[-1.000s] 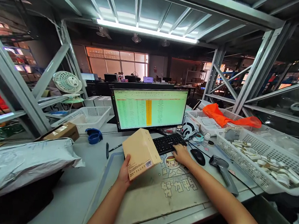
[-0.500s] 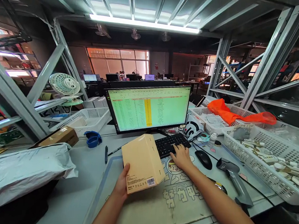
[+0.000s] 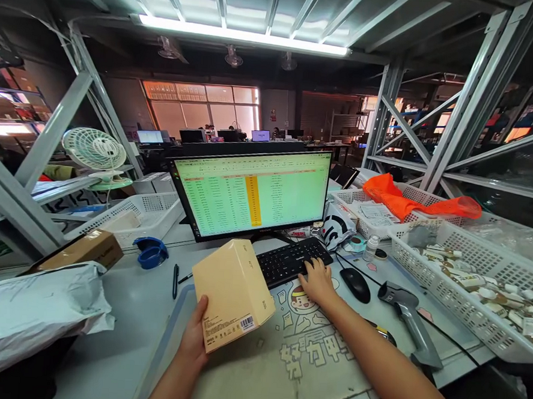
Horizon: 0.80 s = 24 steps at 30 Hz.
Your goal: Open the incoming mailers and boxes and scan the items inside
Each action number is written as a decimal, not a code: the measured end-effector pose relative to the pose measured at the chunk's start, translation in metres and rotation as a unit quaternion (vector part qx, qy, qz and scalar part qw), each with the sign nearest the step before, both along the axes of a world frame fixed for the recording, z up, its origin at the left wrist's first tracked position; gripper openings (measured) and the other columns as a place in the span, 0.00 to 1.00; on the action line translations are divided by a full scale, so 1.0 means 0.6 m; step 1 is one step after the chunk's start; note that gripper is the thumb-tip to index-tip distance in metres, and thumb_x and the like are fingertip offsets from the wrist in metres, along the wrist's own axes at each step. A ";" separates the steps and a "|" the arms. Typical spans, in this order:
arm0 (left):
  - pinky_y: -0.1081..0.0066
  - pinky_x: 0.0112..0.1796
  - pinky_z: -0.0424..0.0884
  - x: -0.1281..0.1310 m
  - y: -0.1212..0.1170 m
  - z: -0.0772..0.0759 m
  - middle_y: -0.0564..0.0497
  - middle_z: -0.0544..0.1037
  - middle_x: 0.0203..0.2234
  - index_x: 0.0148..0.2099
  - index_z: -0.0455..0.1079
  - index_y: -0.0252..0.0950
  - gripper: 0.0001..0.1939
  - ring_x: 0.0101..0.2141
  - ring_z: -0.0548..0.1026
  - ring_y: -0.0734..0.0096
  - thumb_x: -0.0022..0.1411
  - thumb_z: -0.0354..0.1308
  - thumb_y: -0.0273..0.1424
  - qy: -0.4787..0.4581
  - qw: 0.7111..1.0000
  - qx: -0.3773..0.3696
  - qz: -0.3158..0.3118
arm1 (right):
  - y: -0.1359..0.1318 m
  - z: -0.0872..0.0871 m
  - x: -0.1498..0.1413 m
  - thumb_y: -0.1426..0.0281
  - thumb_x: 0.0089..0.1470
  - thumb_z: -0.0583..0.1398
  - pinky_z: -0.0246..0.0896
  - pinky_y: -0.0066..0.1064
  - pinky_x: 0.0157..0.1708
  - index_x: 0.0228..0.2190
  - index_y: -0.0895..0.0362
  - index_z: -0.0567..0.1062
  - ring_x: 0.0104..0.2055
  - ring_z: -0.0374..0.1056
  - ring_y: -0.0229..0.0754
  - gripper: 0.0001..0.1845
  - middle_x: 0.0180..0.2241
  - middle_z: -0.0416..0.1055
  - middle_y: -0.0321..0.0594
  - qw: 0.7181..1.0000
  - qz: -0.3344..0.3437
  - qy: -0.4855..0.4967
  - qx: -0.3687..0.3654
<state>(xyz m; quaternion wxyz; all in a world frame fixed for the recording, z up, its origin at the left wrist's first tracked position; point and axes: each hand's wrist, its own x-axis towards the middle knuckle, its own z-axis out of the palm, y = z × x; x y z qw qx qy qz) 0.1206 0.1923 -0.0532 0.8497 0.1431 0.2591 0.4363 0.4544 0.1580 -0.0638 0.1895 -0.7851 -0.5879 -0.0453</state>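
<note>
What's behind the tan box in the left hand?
The black keyboard shows beyond the right edge of the tan box; whether it continues behind cannot be seen. The box covers part of the desk mat and fingers of the left hand.

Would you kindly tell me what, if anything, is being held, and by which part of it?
The left hand holds the box near its lower left corner; the right hand, at the keyboard, holds nothing.

Warehouse workstation; steel racking (image 3: 473, 86); barcode scanner (image 3: 408, 310); monitor (image 3: 253, 192).
</note>
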 end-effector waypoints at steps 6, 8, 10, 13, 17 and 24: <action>0.48 0.53 0.74 0.006 -0.005 0.003 0.39 0.84 0.42 0.75 0.45 0.36 0.35 0.44 0.82 0.47 0.70 0.47 0.40 0.067 0.997 -0.040 0.027 | 0.008 0.000 0.012 0.56 0.63 0.54 0.44 0.53 0.62 0.63 0.62 0.64 0.68 0.47 0.60 0.33 0.66 0.58 0.53 1.000 -0.004 0.023 -0.012; 0.48 0.52 0.74 0.006 -0.005 -0.001 0.38 0.84 0.42 0.74 0.47 0.35 0.35 0.44 0.82 0.46 0.71 0.47 0.41 0.065 0.997 -0.040 0.012 | 0.008 0.005 0.011 0.56 0.64 0.53 0.44 0.52 0.62 0.64 0.61 0.62 0.68 0.48 0.58 0.34 0.65 0.61 0.53 1.000 -0.001 0.023 -0.002; 0.49 0.53 0.74 0.005 -0.005 -0.002 0.38 0.84 0.43 0.73 0.50 0.34 0.33 0.46 0.82 0.47 0.71 0.46 0.41 0.046 0.998 -0.038 0.000 | 0.006 0.011 0.008 0.57 0.64 0.53 0.43 0.51 0.63 0.64 0.61 0.62 0.67 0.49 0.57 0.33 0.62 0.64 0.53 1.000 0.003 0.021 0.009; 0.49 0.54 0.73 0.005 -0.006 -0.001 0.38 0.84 0.43 0.72 0.54 0.34 0.31 0.47 0.81 0.48 0.72 0.44 0.40 0.015 0.999 -0.030 -0.005 | -0.002 0.019 -0.001 0.59 0.64 0.54 0.44 0.51 0.62 0.62 0.61 0.65 0.65 0.53 0.58 0.30 0.58 0.68 0.53 1.000 0.006 0.017 0.017; 0.51 0.56 0.72 0.002 -0.002 -0.002 0.40 0.84 0.42 0.71 0.56 0.36 0.30 0.47 0.81 0.50 0.72 0.43 0.40 -0.004 1.000 -0.013 0.000 | -0.009 0.027 -0.016 0.62 0.64 0.53 0.39 0.49 0.64 0.62 0.61 0.65 0.69 0.44 0.55 0.28 0.62 0.63 0.53 0.999 0.015 0.006 0.030; 0.52 0.56 0.72 0.002 0.005 -0.006 0.41 0.84 0.41 0.70 0.60 0.37 0.29 0.48 0.81 0.52 0.72 0.42 0.43 -0.065 0.998 -0.001 -0.003 | 0.066 0.041 -0.066 0.55 0.65 0.54 0.40 0.51 0.65 0.58 0.58 0.71 0.71 0.40 0.57 0.27 0.67 0.54 0.52 0.999 0.049 0.014 -0.017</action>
